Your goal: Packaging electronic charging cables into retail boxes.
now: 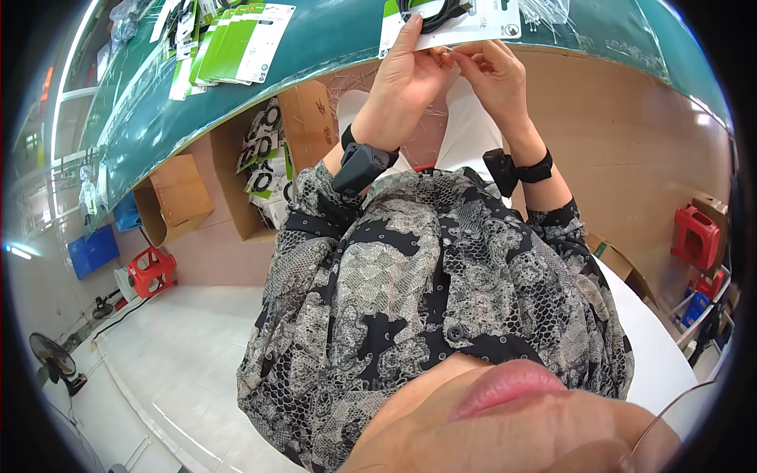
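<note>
At the near edge of the green table, my left hand [408, 83] grips a white and green packaging card [482, 30], its thumb on the front and its other fingers curled beneath. A coiled black cable [443, 16] lies against the card's front, partly cut off by the picture's top edge. Close by the card's lower edge, my right hand [497, 77] is closed in a pinch, its fingertips almost meeting those of my left. Something thin and pale shows between the fingertips, too small to name for certain.
Several green and white cards [264, 43] lie fanned on the table [331, 39] at left. Thin white strips [552, 16] lie at the top right. Below the table, a cardboard box [251, 189] holds carded cables. A red plastic stool [151, 270] and a fan [54, 355] stand left.
</note>
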A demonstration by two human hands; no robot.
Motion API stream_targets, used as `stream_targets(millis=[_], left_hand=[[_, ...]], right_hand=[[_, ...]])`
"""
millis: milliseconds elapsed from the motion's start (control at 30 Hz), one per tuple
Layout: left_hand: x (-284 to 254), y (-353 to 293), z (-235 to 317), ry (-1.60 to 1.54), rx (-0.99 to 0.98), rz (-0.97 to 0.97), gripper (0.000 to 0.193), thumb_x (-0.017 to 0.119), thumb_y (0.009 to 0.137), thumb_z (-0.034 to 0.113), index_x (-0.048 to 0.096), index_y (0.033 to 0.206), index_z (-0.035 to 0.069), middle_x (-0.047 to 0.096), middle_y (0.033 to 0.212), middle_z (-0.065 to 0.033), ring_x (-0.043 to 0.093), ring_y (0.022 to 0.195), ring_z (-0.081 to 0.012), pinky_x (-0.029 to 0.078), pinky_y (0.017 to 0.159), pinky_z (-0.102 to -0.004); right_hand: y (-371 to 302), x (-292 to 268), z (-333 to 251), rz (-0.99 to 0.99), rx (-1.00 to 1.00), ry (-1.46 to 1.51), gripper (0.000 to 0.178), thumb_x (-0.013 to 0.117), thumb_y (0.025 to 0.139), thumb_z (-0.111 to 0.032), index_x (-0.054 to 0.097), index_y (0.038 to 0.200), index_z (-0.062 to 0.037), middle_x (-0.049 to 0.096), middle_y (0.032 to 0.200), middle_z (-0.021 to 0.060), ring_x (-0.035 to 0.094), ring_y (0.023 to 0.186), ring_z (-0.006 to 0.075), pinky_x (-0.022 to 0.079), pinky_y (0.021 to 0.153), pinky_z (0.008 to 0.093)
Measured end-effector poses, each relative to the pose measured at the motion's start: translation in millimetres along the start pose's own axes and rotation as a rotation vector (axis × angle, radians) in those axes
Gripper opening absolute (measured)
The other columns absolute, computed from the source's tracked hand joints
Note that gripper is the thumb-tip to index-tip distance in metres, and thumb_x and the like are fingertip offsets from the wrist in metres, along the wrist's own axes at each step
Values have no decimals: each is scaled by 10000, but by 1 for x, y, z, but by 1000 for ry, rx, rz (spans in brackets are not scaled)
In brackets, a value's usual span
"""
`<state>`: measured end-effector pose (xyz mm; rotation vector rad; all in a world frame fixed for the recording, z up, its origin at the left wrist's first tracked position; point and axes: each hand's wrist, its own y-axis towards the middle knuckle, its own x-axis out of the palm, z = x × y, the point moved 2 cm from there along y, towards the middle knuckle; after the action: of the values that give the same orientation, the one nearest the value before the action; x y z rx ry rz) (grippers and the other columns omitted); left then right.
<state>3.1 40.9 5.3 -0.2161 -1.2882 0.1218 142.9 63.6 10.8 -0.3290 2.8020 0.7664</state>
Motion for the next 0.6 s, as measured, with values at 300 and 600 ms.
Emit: stream_targets(millis=[300,600], left_hand=[[0,-4,-2,-115,-39,90,234,647,895,214,549,1065,86,594,963,-74,467,695,-157,414,734,-329],[-1,-7,-3,-126,-64,88,233,651,891,204,550,1069,92,601,991,-85,469,697,-153,415,732,-328]], right_hand=[[-2,-1,0,-11,-14,25,66,698,776,-12,663,832,-7,639,801,40,635,663,114,527,596,238],[-2,-2,1,-16,-38,-8,84,701,769,-11,675,848,-22,633,800,42,626,654,122,522,595,237]])
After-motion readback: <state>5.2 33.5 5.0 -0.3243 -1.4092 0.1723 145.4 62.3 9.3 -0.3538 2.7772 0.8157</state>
